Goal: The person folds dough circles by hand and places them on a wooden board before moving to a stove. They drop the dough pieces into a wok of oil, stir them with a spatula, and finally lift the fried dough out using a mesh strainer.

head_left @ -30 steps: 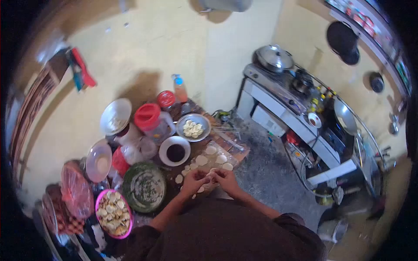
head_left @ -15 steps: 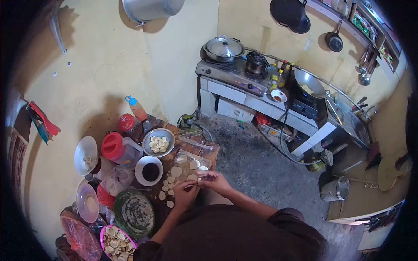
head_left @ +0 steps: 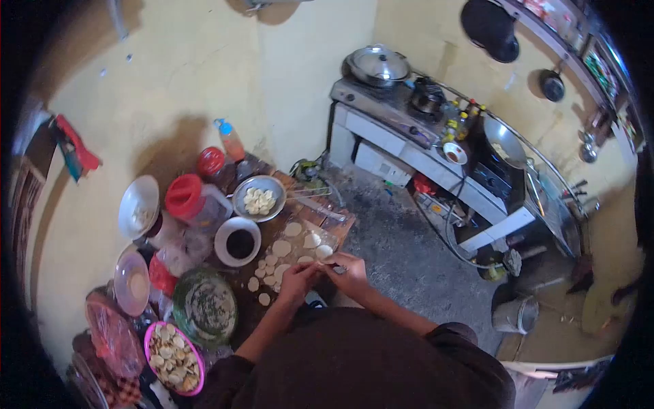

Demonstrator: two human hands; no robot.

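My left hand and my right hand meet above the front edge of the work table. The fingertips of both are pinched together on a small pale dough piece, mostly hidden by the fingers. Just beyond them, flat dough rounds lie on a floured board, larger ones at the back and several small ones to the left. Two whiter rounds are near the right hand. A metal bowl behind holds several folded dough pieces. Beside it stands a white bowl with dark contents.
Left of the board are a floured green tray, a pink-rimmed basket of pale round pieces, and a red-lidded jug. A stove counter with a lidded pan and a wok runs along the far wall. A bin stands right.
The head view has shifted, so the room appears moved. My hands have drawn closer together, fingertips now meeting, and the dough piece between them shows less.
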